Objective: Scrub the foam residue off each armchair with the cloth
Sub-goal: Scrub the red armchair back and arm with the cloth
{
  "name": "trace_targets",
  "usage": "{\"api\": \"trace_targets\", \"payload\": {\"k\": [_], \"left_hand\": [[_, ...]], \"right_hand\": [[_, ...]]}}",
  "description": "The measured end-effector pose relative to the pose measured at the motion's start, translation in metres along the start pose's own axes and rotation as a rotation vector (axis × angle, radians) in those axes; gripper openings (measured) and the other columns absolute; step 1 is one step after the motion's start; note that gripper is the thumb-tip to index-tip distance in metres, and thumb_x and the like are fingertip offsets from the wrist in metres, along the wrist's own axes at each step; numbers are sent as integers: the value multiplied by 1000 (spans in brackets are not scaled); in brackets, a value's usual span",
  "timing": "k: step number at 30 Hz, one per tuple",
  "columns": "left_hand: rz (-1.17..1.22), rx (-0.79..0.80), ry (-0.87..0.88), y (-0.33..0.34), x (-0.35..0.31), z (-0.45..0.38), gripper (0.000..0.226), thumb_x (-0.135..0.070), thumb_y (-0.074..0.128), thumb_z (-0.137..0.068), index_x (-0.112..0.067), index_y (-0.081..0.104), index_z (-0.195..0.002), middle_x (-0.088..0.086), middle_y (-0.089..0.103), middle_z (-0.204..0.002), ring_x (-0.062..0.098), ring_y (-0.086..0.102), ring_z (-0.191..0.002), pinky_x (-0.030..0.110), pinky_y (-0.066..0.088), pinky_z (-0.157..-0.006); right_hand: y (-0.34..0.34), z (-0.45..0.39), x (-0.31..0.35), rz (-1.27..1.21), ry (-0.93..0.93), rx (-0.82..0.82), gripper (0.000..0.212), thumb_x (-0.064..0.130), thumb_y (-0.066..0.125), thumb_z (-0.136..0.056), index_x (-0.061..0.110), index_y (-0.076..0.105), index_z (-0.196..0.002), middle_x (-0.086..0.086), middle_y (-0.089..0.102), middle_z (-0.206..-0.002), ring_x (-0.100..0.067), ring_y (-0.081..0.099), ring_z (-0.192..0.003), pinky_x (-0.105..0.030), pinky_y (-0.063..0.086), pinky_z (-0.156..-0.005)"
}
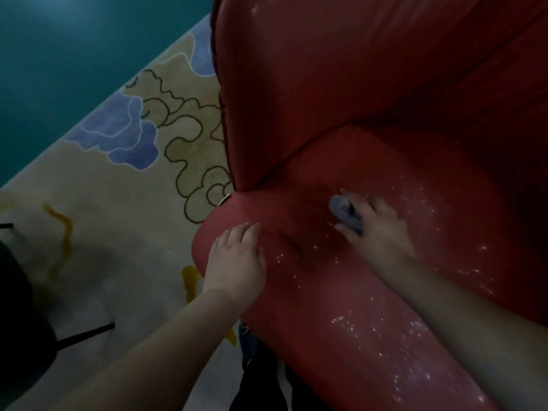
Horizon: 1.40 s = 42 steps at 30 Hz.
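Note:
A red armchair [341,93] fills the right of the view, its seat cushion speckled with white foam residue [382,333]. My right hand [376,229] grips a small grey-blue cloth [345,213] and presses it onto the middle of the seat cushion. My left hand [237,259] lies flat, fingers straight, on the cushion's rounded left front corner. More foam flecks [421,200] show to the right of the cloth and near the top of the chair back [255,10].
A cream rug [124,221] with blue and olive cloud shapes lies left of the chair, bordered by teal floor [74,54]. A dark object with thin black legs [86,335] stands at the lower left. Dark clothing [258,381] shows at the bottom.

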<state>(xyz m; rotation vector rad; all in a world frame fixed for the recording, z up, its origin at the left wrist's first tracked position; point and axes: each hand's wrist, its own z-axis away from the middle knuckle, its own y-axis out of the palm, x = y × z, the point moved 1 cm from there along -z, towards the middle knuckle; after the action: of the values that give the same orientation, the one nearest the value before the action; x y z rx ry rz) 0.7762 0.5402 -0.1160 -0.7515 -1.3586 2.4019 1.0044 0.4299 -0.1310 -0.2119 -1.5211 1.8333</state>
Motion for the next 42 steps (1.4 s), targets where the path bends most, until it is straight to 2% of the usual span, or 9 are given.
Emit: {"api": "trace_targets", "payload": {"k": [4,8,14,17,24,30,36,40,42], "left_hand": [[-3,-13,6,20,16,-6,50,-31,37,-96,-21,36,-145,1,36,-149,21,29,-138,42,27,-113],[42,-53,5,27,29,-9,51,-34,37,-96,-22,35,-145,3,31,-152,24,26,-140,45,27,-114],[61,-54,-10,38,40,-20,58,-40,35,-97,-25,21,-151,0,12,-160,22,10,-147,43,17,-119],[61,-54,-17,44,43,-22,58,-38,37,-97,-25,21,-151,0,10,-161,21,8,-147,43,17,-119],[34,-59,14,47,48,-15,58,-37,37,-98,-24,19,-152,1,8,-161,21,7,-147,45,18,-118],[47,-84,13,52,46,-14,59,-36,38,-98,-22,19,-152,1,9,-161,21,5,-147,44,17,-119],[-5,-62,75,51,51,-8,59,-32,38,-99,-19,19,-153,3,8,-161,21,5,-148,43,17,-119],[-25,-48,99,54,53,-2,58,-28,36,-100,-19,16,-153,2,5,-161,20,2,-148,41,15,-119],[-24,-44,100,55,54,0,58,-27,37,-99,-18,16,-153,2,5,-161,20,2,-148,41,14,-119]], "right_hand": [[36,7,4,233,-129,-53,68,52,61,-83,45,31,-144,-7,46,-117,-26,42,-98,-44,39,-83],[43,6,3,145,-207,-169,63,51,61,-80,35,45,-140,-13,47,-116,-29,44,-96,-44,41,-80],[66,-14,41,-64,-126,-182,64,40,62,-86,28,39,-144,-13,44,-121,-28,41,-107,-45,34,-95],[80,-8,58,-58,-136,-179,54,41,54,-90,35,41,-142,-7,43,-123,-23,39,-108,-49,28,-103],[72,8,25,91,-435,-179,49,35,66,-82,36,56,-130,-10,55,-113,-29,53,-97,-48,38,-90],[84,-11,59,-79,-243,-179,52,32,65,-85,37,50,-135,-8,49,-114,-27,45,-101,-37,30,-91],[82,41,27,9,-441,-114,59,20,75,-78,40,53,-128,-14,57,-108,-36,52,-89,-40,37,-76],[82,-7,39,-117,-135,-284,48,22,65,-88,33,53,-134,-16,49,-116,-35,44,-101,-41,36,-89],[93,-7,64,-162,-168,-269,46,26,62,-87,32,56,-131,-16,50,-115,-37,47,-100,-43,36,-87]]}}
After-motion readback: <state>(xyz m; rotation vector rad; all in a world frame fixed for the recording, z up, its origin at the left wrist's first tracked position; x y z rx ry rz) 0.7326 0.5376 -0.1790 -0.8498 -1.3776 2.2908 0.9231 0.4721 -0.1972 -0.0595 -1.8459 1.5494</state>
